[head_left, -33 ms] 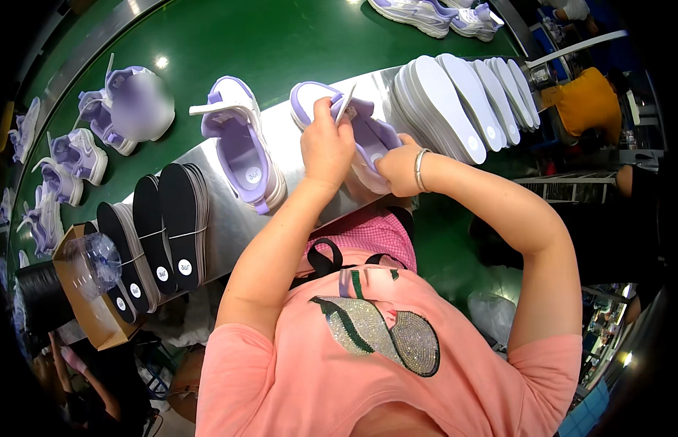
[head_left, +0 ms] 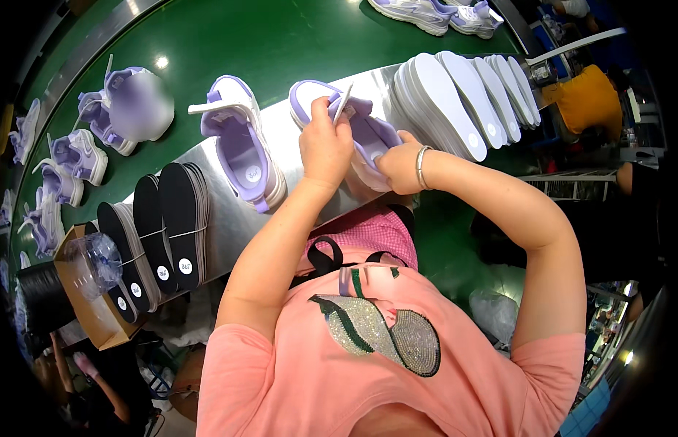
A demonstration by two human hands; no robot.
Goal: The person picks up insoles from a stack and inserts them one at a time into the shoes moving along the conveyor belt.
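Note:
A white and lilac sneaker [head_left: 304,97] rests on the metal ledge in front of me, toe pointing away. My left hand [head_left: 326,148] is closed around its tongue and upper on the left side. At the heel opening, my right hand [head_left: 401,167] grips the collar, its thumb reaching inside toward a round label on the insole. A silver bangle circles my right wrist. To the left stands a matching sneaker [head_left: 243,149], untouched, with its lilac inside and round label showing. Part of the held shoe is hidden behind my hands.
White insoles [head_left: 442,109] stand in several stacks at the right. Black insoles [head_left: 184,218] lie in tied bundles at the left, near a cardboard box [head_left: 99,320] with clear plastic in it. More sneakers [head_left: 80,154] line the green surface [head_left: 281,36] beyond the metal ledge [head_left: 226,237].

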